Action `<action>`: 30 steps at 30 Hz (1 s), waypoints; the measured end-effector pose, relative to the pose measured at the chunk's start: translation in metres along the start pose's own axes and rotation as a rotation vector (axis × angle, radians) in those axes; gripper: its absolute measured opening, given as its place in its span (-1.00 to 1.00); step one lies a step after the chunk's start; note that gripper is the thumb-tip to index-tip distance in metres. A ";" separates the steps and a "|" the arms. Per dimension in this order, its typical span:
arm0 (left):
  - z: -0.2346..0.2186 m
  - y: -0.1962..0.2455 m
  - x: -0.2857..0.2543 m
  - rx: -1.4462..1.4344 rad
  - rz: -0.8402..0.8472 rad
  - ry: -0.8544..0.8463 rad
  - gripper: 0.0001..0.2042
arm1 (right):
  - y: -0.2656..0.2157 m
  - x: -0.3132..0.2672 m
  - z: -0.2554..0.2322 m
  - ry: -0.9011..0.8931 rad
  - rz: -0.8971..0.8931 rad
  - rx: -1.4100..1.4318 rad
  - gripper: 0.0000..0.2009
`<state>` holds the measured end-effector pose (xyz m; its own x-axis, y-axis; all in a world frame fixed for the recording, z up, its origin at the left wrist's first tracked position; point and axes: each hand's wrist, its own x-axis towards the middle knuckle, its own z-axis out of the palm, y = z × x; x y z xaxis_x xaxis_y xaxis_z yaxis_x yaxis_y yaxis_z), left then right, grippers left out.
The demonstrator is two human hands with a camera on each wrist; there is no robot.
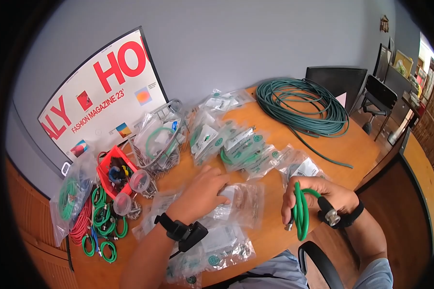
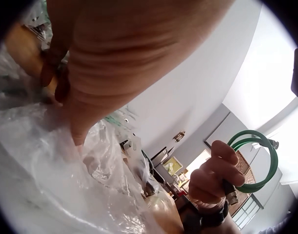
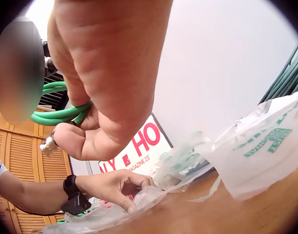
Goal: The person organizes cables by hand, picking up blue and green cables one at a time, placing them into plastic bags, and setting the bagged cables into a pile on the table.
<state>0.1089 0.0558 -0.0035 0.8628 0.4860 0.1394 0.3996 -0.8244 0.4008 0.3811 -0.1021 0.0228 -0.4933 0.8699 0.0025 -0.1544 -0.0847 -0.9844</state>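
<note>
A coiled green cable [image 1: 301, 214] with metal connectors at its ends is gripped in the right hand [image 1: 323, 195], raised over the table's front edge. In the left wrist view the coil [image 2: 273, 168] stands out beyond the curled fingers of the right hand [image 2: 215, 175]. The left hand [image 1: 202, 190] is over flat clear plastic bags [image 1: 246, 204] at the middle of the table; in the right wrist view the left hand [image 3: 114, 187] has its thumb and fingertips at the clear plastic [image 3: 151, 197]. Whether it pinches the plastic is hard to tell.
Filled bags [image 1: 246, 144] lie behind the hands, with a large dark green cable coil [image 1: 294, 103] at the back right. On the left are a wire basket [image 1: 154, 166], a red bin [image 1: 102, 171], round tubs [image 1: 122, 204] and small green cable coils [image 1: 101, 216]. A poster [image 1: 101, 96] leans on the wall.
</note>
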 end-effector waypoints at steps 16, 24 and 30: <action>-0.085 0.035 -0.099 0.024 0.015 0.372 -0.78 | -0.012 0.057 0.037 -0.218 -0.213 -0.009 -0.75; -0.080 0.012 -0.148 -0.398 -0.349 0.094 -0.76 | -0.015 0.138 0.088 -0.300 -0.302 -0.291 -0.65; -0.070 -0.022 -0.162 -0.540 -0.251 0.522 -0.79 | -0.009 0.169 0.097 -0.080 -0.079 0.072 -0.74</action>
<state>-0.0615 0.0155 0.0282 0.4569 0.8220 0.3398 0.2417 -0.4824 0.8419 0.2163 -0.0009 0.0494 -0.5437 0.8338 0.0963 -0.2552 -0.0549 -0.9653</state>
